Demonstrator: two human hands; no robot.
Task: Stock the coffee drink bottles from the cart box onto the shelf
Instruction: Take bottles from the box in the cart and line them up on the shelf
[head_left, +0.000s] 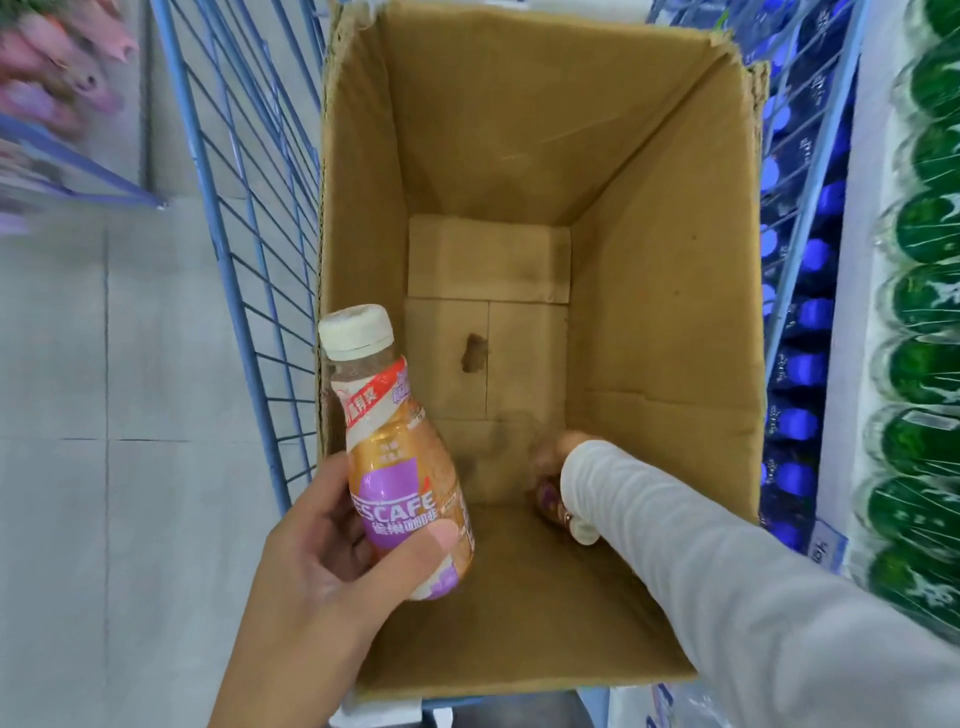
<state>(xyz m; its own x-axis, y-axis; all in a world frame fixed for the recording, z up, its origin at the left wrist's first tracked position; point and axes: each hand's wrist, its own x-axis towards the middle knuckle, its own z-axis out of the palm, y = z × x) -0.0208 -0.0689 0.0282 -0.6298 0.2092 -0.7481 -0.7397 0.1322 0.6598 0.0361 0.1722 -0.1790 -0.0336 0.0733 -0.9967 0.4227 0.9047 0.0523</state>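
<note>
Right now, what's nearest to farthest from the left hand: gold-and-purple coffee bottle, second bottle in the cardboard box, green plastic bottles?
1. Gold-and-purple coffee bottle: in the left hand's grip.
2. Second bottle: on the cardboard box floor, by the right hand.
3. Green plastic bottles: far right.

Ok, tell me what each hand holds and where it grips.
The left hand holds a coffee bottle by its lower body, thumb across its front. The right hand reaches a second bottle in the box; its sleeve hides any grip.
</note>
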